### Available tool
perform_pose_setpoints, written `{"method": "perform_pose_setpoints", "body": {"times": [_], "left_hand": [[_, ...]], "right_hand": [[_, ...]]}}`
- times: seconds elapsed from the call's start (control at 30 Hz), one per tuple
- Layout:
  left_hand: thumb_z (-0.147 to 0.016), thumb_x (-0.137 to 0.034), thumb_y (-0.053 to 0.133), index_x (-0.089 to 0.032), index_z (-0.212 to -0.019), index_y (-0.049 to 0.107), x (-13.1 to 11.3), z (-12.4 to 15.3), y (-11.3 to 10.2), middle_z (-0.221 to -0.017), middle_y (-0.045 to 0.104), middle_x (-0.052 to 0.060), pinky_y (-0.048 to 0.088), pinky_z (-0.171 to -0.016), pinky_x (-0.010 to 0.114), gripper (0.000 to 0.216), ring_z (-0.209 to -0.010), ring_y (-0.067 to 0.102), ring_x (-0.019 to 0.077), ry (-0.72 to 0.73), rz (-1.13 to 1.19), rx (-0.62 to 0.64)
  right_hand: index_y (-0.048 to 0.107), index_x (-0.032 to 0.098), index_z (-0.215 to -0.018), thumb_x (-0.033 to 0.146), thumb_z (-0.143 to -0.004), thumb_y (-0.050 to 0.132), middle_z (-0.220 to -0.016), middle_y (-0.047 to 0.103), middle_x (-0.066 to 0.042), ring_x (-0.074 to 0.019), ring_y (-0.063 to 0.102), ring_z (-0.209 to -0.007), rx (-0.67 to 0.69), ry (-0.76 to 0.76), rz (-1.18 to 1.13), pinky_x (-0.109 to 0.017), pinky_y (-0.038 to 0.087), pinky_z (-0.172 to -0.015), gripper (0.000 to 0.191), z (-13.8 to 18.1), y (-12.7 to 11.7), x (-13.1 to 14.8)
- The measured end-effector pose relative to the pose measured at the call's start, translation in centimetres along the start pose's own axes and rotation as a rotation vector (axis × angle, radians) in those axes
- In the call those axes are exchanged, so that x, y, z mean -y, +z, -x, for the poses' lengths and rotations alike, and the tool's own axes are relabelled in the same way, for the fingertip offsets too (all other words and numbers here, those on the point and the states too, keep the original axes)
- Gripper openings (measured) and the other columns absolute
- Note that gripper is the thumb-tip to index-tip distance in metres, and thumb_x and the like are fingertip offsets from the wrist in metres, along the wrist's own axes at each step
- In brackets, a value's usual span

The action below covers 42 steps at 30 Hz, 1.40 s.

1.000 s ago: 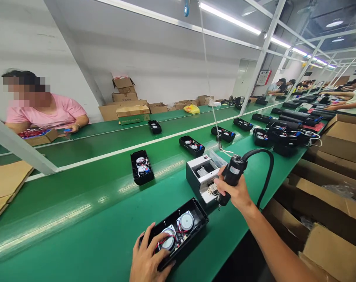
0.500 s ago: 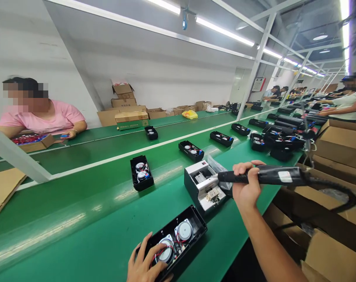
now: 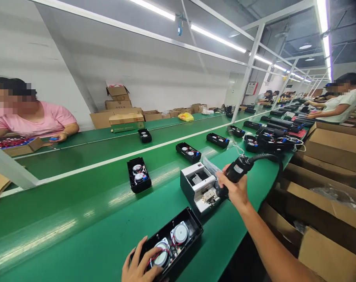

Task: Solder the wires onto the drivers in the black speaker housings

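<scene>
My left hand (image 3: 138, 266) rests at the bottom edge on a black speaker housing (image 3: 192, 229) with two round speakers and red wires inside; its fingers lie spread over the near speaker. My right hand (image 3: 233, 190) is wrapped round a black electric screwdriver (image 3: 236, 172) with a thick black cable, its tip pointing down at a white and black screw feeder box (image 3: 197, 186) on the green belt (image 3: 86, 235).
More black speaker housings (image 3: 138, 174) lie along the belt. A person in a pink shirt (image 3: 31, 119) sits across on the left. Another person (image 3: 339, 103) works far right. Cardboard boxes (image 3: 333, 145) stand to my right and along the far wall.
My right hand swung the screwdriver out level to the right, then brought it back with the tip down at the feeder box. My left hand stayed on the housing.
</scene>
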<state>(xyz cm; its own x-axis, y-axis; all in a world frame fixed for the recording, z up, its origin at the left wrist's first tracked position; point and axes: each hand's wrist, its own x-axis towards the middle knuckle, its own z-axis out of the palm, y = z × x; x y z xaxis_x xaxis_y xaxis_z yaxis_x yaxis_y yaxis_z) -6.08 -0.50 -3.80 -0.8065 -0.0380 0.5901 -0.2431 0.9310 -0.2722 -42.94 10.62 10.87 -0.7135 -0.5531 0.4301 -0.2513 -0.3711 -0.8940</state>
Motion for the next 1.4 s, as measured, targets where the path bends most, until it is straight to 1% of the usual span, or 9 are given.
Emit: {"method": "perform_pose_setpoints", "body": {"times": [0.23, 0.4, 0.57, 0.73, 0.87, 0.97, 1.1, 1.27, 1.4], "left_hand": [[-0.066, -0.033, 0.087, -0.03, -0.082, 0.07, -0.4, 0.0, -0.2, -0.12, 0.075, 0.001, 0.037, -0.101, 0.048, 0.023, -0.133, 0.051, 0.043, -0.061, 0.052, 0.016], [-0.066, -0.021, 0.085, -0.028, -0.081, 0.07, -1.6, 0.2, 0.0, -0.122, 0.074, 0.002, 0.037, -0.105, 0.055, 0.022, -0.141, 0.046, 0.0438, -0.214, 0.146, 0.041], [-0.069, -0.024, 0.088, -0.031, -0.086, 0.072, -2.3, -0.5, -0.8, -0.122, 0.074, -0.001, 0.034, -0.108, 0.053, 0.024, -0.143, 0.043, 0.0391, -0.244, 0.19, 0.054], [-0.065, -0.015, 0.087, -0.03, -0.08, 0.07, -3.4, -1.4, -1.6, -0.119, 0.076, -0.004, 0.031, -0.113, 0.056, 0.027, -0.143, 0.046, 0.0374, -0.42, 0.303, 0.022], [-0.072, -0.019, 0.087, -0.034, -0.091, 0.075, -3.9, -1.3, -1.6, -0.126, 0.075, -0.005, 0.032, -0.114, 0.06, 0.027, -0.147, 0.044, 0.037, -0.461, 0.325, 0.059], [-0.077, -0.024, 0.086, -0.037, -0.103, 0.078, -4.1, -1.1, -1.3, -0.128, 0.075, -0.001, 0.035, -0.113, 0.061, 0.03, -0.147, 0.045, 0.0378, -0.459, 0.282, 0.041], [-0.077, -0.03, 0.087, -0.035, -0.104, 0.079, -4.3, -0.9, -0.6, -0.132, 0.074, 0.003, 0.037, -0.112, 0.062, 0.029, -0.146, 0.047, 0.0392, -0.477, 0.274, -0.006], [-0.079, -0.027, 0.084, -0.033, -0.095, 0.079, -4.4, -0.9, -0.6, -0.135, 0.073, 0.001, 0.036, -0.114, 0.062, 0.017, -0.146, 0.048, 0.0385, -0.521, 0.342, 0.013], [-0.078, -0.022, 0.077, -0.033, -0.115, 0.077, -4.2, -1.2, -0.8, -0.141, 0.07, 0.003, 0.037, -0.114, 0.059, 0.039, -0.146, 0.048, 0.0375, -0.517, 0.307, 0.042]], "right_hand": [[0.057, 0.022, -0.093, 0.041, -0.086, 0.083, -0.06, 0.054, 0.006, -0.0121, 0.051, -0.048, 0.04, 0.015, -0.005, -0.03, 0.042, -0.05, 0.033, 1.2, 1.1, -2.3], [0.06, 0.02, -0.095, 0.037, -0.085, 0.084, -0.055, 0.054, 0.006, -0.0112, 0.046, -0.046, 0.285, 0.124, 0.028, -0.028, 0.04, -0.048, 0.031, 2.2, 1.4, -0.9], [0.056, 0.024, -0.103, 0.033, -0.092, 0.079, -0.059, 0.051, 0.008, -0.0083, 0.043, -0.045, 0.402, 0.181, -0.358, -0.024, 0.034, -0.046, 0.028, 6.7, 3.6, 1.4], [0.053, 0.027, -0.109, 0.029, -0.099, 0.072, -0.066, 0.053, 0.008, -0.0072, 0.046, -0.051, 0.486, 0.183, -0.554, -0.022, 0.037, -0.051, 0.022, 11.2, 7.9, 2.7], [0.051, 0.024, -0.106, 0.03, -0.1, 0.07, -0.067, 0.051, 0.007, -0.0063, 0.042, -0.05, 0.574, 0.173, -0.525, -0.021, 0.035, -0.05, 0.02, 12.8, 11.1, 3.1], [0.052, 0.023, -0.105, 0.028, -0.098, 0.07, -0.069, 0.052, 0.007, -0.0061, 0.042, -0.05, 0.601, 0.182, -0.477, -0.022, 0.036, -0.05, 0.021, 13.3, 12.4, 3.2], [0.053, 0.023, -0.104, 0.027, -0.095, 0.071, -0.066, 0.05, 0.007, -0.0071, 0.042, -0.05, 0.619, 0.175, -0.435, -0.022, 0.035, -0.05, 0.021, 13.6, 13.1, 2.9], [0.052, 0.023, -0.101, 0.025, -0.093, 0.07, -0.066, 0.053, 0.006, -0.0084, 0.045, -0.05, 0.646, 0.2, -0.409, -0.023, 0.037, -0.05, 0.02, 13.8, 13.7, 2.5], [0.055, 0.023, -0.098, 0.018, -0.086, 0.071, -0.071, 0.054, 0.005, -0.0105, 0.05, -0.059, 0.625, 0.126, -0.349, -0.025, 0.044, -0.058, 0.021, 14.0, 14.1, 2.8]]}}
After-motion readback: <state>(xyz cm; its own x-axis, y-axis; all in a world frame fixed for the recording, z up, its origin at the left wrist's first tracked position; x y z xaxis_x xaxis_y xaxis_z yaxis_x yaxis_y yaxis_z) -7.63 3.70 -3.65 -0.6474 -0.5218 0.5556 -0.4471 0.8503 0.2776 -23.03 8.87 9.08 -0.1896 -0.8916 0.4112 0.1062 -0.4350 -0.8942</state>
